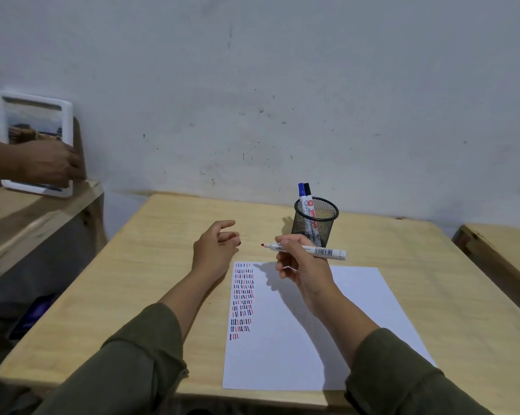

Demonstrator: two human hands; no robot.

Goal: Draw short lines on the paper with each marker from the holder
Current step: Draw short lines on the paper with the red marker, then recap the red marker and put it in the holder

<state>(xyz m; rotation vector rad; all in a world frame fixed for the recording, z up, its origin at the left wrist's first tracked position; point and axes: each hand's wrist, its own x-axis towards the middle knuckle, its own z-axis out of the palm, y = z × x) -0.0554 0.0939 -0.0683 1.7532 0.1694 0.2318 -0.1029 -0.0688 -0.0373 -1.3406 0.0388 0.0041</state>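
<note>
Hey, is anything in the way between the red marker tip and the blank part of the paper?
Nothing visible. The right hand holds the uncapped red marker above the paper, whose blank area lies bare beneath.

Barcode (323, 252) on white barrel of red marker (309, 251) in my right hand (302, 266), digits too small for me to read. Red logo and red lettering on marker (312, 211) inside mesh holder (316, 220), blurred, can't make out letters. No other legible text I can see.
</note>
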